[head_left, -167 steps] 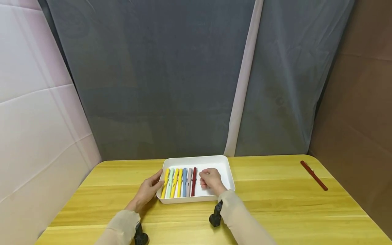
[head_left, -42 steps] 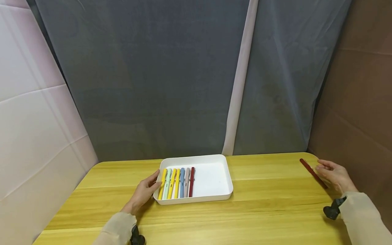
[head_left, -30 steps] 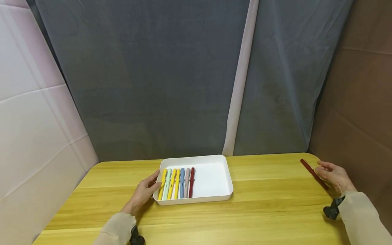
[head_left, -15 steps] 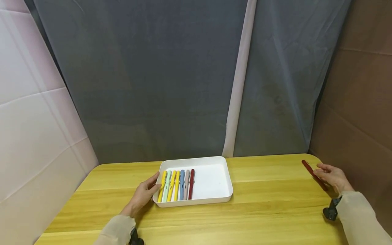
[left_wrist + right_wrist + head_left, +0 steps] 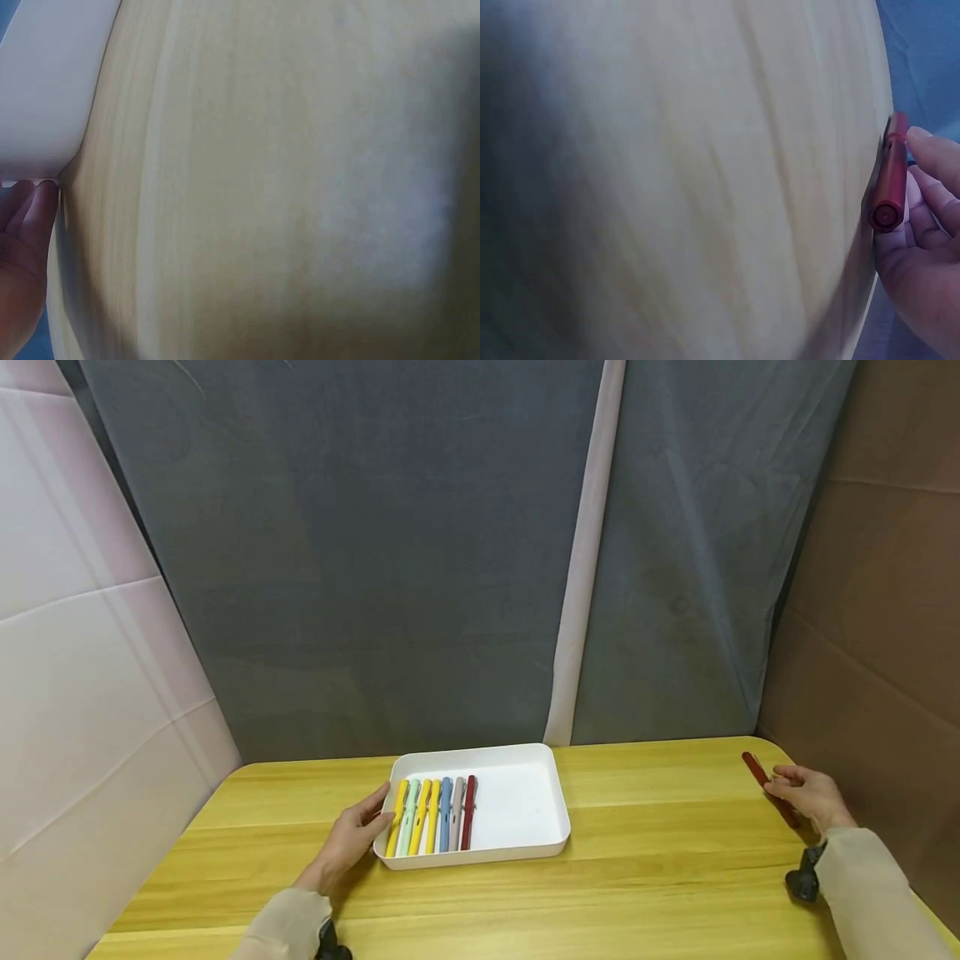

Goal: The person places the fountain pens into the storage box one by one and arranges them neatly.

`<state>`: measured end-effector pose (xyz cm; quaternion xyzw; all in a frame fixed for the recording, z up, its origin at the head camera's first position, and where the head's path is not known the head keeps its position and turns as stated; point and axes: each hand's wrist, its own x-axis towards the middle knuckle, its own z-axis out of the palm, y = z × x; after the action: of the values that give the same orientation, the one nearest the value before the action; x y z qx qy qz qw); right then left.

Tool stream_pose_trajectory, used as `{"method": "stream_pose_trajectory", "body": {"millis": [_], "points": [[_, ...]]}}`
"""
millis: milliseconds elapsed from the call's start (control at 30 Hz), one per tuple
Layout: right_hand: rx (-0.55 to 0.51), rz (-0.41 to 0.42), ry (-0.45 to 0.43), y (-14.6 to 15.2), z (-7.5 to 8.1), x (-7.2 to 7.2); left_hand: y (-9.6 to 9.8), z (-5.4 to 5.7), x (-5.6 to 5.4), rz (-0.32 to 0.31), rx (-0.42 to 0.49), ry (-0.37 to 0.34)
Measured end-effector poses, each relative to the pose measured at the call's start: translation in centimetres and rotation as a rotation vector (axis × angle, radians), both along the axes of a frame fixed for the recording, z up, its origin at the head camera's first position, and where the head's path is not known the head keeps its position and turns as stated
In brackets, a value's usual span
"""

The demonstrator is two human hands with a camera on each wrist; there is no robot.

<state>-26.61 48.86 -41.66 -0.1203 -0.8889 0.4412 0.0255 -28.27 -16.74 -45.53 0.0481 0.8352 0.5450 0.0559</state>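
At the right of the table, my right hand pinches a dark red capped pen between thumb and fingers. In the right wrist view the same red pen points its round end at the camera, with the thumb on one side and curled fingers on the other. My left hand holds the left side of a white tray, thumb at the rim. The left wrist view shows fingertips against the tray's outer wall. Several pens lie side by side in its left half: yellow, mint green, blue, greyish pink and dark red.
The wood-grain table reaches back to a grey curtain with a pale strip. A white panel stands on the left and a brown one on the right.
My right hand has gone from the tray to the loose red pen at the right, and now grips it; the pen has shifted slightly. My left hand has stayed at the tray.
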Motion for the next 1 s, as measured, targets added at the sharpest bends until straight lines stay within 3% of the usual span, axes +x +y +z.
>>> {"method": "stream_pose_trajectory", "body": {"millis": [333,833,1000], "points": [[0.046,-0.024,0.005,-0.4,-0.05,-0.14,-0.12,0.32,-0.01,0.001,-0.007,-0.011],[-0.004,-0.033,-0.026,-0.33,0.07,-0.57,-0.16,0.44,0.16,-0.004,0.006,-0.006],[0.025,-0.039,-0.026,-0.33,0.1,-0.58,-0.19,0.55,0.08,-0.001,0.004,-0.013]]}}
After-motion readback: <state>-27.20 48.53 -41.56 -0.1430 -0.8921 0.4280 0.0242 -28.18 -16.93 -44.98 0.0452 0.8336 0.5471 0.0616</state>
